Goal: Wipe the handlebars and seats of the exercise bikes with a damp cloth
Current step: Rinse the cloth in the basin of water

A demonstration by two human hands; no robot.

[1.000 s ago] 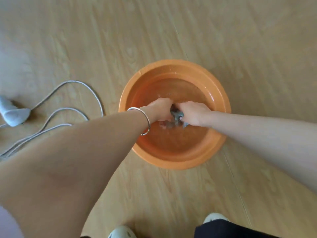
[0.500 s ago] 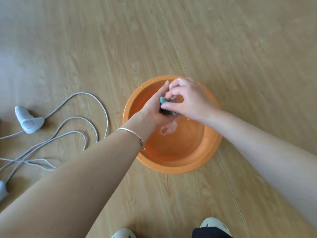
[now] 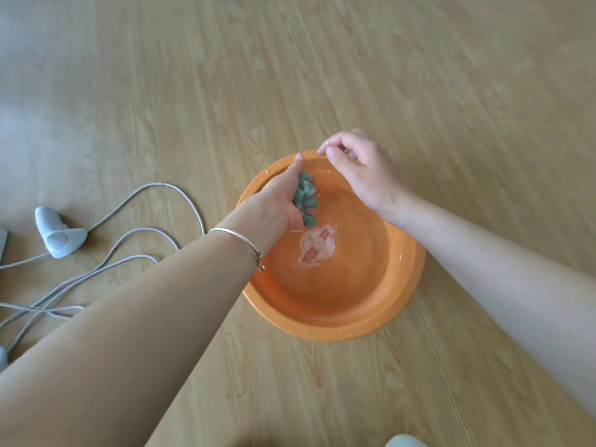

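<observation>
Watching the head cam feed from my end, looking straight down. The left hand (image 3: pixel 274 198) has the green cloth (image 3: pixel 305 200) bunched up in its fist, fingers curled tight round it, with wads of it bulging out on the thumb side. It's held over the far left part of the orange basin (image 3: pixel 371 330), above the water rather than in it as far as I can tell.

The right hand (image 3: pixel 364 174) hovers over the far rim with nothing in it, fingers loosely curled, thumb and index tips close together, and it looks wet.

The basin sits on a light wood floor (image 3: pixel 451 91) and has shallow water and a faded label (image 3: pixel 317 250) at the bottom. There's a thin silver bracelet (image 3: pixel 238 235) on the left wrist. Off to the left, grey cables (image 3: pixel 164 184) loop across the floor next to a small white device (image 3: pixel 59 238). A shoe tip (image 3: pixel 406 441) pokes in at the bottom edge.
</observation>
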